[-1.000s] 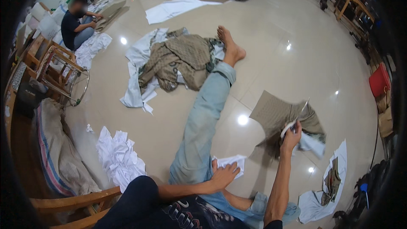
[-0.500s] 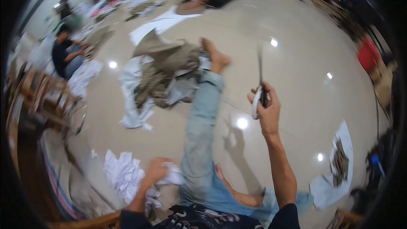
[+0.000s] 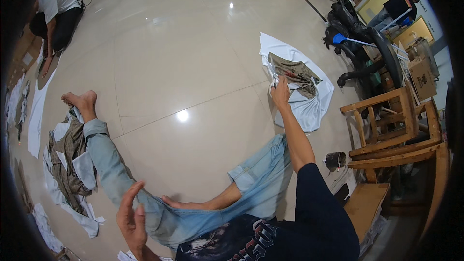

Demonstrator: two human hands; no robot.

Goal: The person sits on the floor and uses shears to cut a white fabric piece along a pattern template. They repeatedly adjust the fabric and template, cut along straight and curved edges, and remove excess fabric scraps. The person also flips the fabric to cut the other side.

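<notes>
White cloth point(image 3: 311, 108) on the floor point(image 3: 193, 67) at right, long way slanting, tip pointing up-left, brown cloth point(image 3: 300, 73) on top, right hand point(image 3: 281, 92) curled at its edge, can't tell its grip, left hand point(image 3: 132, 217) open, empty

The person's right arm reaches forward and outward, its forearm point(image 3: 298, 137) bare below a dark sleeve point(image 3: 316, 191), the right hand point(image 3: 280, 93) well ahead with its fingers curled in. The left hand point(image 3: 132, 217) is raised near the left knee, empty, its fingers loosely extended and the thumb apart. The left leg point(image 3: 112, 168) stretches forward, while the right leg point(image 3: 263, 183) lies bent on its side.
</notes>
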